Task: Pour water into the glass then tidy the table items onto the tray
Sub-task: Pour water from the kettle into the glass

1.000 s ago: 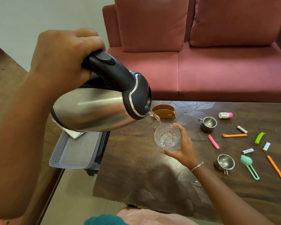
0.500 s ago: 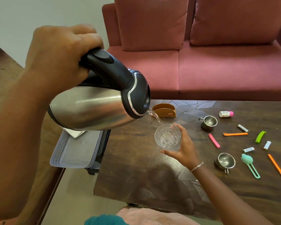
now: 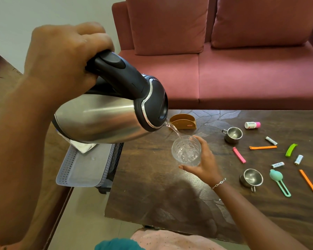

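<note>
Gripping the tilted kettle [image 3: 101, 120] by its black handle with the left hand [image 3: 61, 58], fingers fully curled. Cupping the glass [image 3: 186, 150] in the right hand [image 3: 204, 163], fingers wrapped round its side, over the table [image 3: 152, 186]. Pouring a thin water stream [image 3: 173, 129] into it. Below the left hand, a grey tray [image 3: 85, 168].

Soft daylight, sharp focus, wide-angle edge stretch.
</note>
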Demonstrator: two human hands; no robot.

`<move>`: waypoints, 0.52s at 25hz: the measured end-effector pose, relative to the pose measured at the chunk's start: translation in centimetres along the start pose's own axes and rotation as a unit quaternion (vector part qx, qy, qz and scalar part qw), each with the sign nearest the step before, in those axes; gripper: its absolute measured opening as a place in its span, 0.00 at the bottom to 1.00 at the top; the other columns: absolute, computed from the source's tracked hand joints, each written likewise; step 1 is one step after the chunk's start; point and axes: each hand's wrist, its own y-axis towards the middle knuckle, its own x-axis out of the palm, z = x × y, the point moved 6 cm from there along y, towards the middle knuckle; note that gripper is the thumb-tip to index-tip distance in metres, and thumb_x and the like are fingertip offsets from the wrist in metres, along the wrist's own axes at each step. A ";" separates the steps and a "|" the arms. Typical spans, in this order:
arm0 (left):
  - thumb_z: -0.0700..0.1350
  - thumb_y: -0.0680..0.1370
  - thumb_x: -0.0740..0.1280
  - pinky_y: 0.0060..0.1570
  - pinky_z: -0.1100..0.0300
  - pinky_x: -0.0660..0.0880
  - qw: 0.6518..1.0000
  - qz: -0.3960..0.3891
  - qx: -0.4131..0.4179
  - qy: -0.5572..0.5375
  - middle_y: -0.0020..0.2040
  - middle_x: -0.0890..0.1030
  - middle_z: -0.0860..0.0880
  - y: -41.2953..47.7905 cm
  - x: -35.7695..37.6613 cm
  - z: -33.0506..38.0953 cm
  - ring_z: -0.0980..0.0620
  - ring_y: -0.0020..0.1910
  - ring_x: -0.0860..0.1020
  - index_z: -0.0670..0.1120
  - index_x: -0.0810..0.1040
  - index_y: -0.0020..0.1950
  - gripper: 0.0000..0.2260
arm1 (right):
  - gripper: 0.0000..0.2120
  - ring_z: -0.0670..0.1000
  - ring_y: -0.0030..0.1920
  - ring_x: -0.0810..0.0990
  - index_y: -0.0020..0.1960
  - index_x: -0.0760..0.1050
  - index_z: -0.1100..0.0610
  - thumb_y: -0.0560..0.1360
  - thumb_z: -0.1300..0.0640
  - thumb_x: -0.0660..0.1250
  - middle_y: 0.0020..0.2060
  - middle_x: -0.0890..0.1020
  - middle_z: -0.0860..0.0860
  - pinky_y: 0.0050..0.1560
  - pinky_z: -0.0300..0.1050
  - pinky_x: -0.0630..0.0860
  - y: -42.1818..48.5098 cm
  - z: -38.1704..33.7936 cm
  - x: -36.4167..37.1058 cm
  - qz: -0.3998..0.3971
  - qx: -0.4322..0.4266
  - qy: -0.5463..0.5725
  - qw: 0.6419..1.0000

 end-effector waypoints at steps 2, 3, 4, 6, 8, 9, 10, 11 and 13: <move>0.48 0.74 0.53 0.40 0.38 0.75 1.000 -0.002 0.002 -0.001 0.47 0.80 0.33 0.2 -0.1 0.1 0.30 0.40 0.77 0.33 0.77 0.49 0.21 | 0.47 0.49 0.60 0.70 0.68 0.60 0.58 0.56 0.52 0.80 0.64 0.71 0.55 0.59 0.40 0.67 0.1 0.1 0.1 -0.002 -0.001 0.000 1.000; 0.48 0.73 0.53 0.40 0.38 0.75 1.000 -0.001 0.003 0.000 0.47 0.80 0.33 0.2 -0.2 0.1 0.30 0.40 0.77 0.33 0.77 0.49 0.21 | 0.47 0.50 0.61 0.70 0.68 0.60 0.58 0.57 0.52 0.80 0.64 0.71 0.55 0.59 0.41 0.68 0.2 0.1 0.1 -0.004 -0.001 0.001 1.000; 0.48 0.73 0.52 0.40 0.38 0.75 1.000 0.000 0.003 0.001 0.47 0.80 0.33 0.3 -0.2 0.2 0.30 0.40 0.77 0.34 0.77 0.49 0.21 | 0.47 0.51 0.62 0.70 0.68 0.60 0.58 0.57 0.52 0.80 0.65 0.70 0.55 0.60 0.42 0.68 0.2 0.2 0.1 -0.006 0.000 0.002 1.000; 0.48 0.73 0.52 0.40 0.38 0.75 1.000 0.001 0.001 0.003 0.46 0.80 0.33 0.4 -0.2 0.1 0.30 0.40 0.77 0.34 0.77 0.49 0.21 | 0.47 0.52 0.63 0.70 0.68 0.60 0.58 0.57 0.52 0.80 0.65 0.70 0.55 0.60 0.42 0.68 0.3 0.3 0.1 -0.007 0.002 0.003 1.000; 0.48 0.73 0.53 0.40 0.38 0.75 1.000 -0.004 0.002 0.001 0.46 0.80 0.33 0.5 -0.1 0.0 0.30 0.40 0.77 0.34 0.77 0.49 0.21 | 0.47 0.51 0.62 0.70 0.68 0.59 0.58 0.57 0.52 0.80 0.65 0.70 0.55 0.60 0.41 0.67 0.4 0.3 0.1 -0.007 0.002 0.003 1.000; 0.48 0.73 0.53 0.39 0.38 0.75 1.000 -0.006 0.003 -0.001 0.46 0.80 0.33 0.6 0.0 -0.1 0.30 0.40 0.77 0.34 0.76 0.49 0.20 | 0.47 0.51 0.62 0.70 0.68 0.59 0.58 0.57 0.53 0.80 0.65 0.70 0.54 0.60 0.41 0.67 0.4 0.3 0.1 -0.006 0.002 0.005 1.000; 0.48 0.73 0.54 0.39 0.38 0.75 1.000 -0.008 0.005 -0.004 0.46 0.79 0.33 0.6 0.1 -0.2 0.31 0.40 0.77 0.34 0.76 0.48 0.19 | 0.47 0.51 0.62 0.70 0.68 0.60 0.58 0.57 0.53 0.80 0.64 0.70 0.54 0.60 0.41 0.67 0.4 0.3 0.1 -0.005 0.001 0.006 1.000; 0.47 0.73 0.54 0.39 0.37 0.75 1.000 -0.010 0.006 -0.006 0.46 0.79 0.33 0.6 0.2 -0.3 0.31 0.40 0.76 0.34 0.76 0.48 0.19 | 0.47 0.50 0.62 0.70 0.68 0.60 0.58 0.57 0.53 0.80 0.64 0.70 0.54 0.60 0.41 0.67 0.4 0.3 0.0 -0.004 0.001 0.008 1.000; 0.47 0.73 0.54 0.39 0.37 0.74 1.000 -0.011 0.008 -0.009 0.46 0.79 0.33 0.6 0.3 -0.4 0.31 0.40 0.76 0.35 0.76 0.48 0.18 | 0.47 0.49 0.61 0.70 0.68 0.60 0.58 0.56 0.53 0.80 0.64 0.71 0.54 0.59 0.40 0.67 0.4 0.3 -0.1 0.001 0.000 0.011 1.000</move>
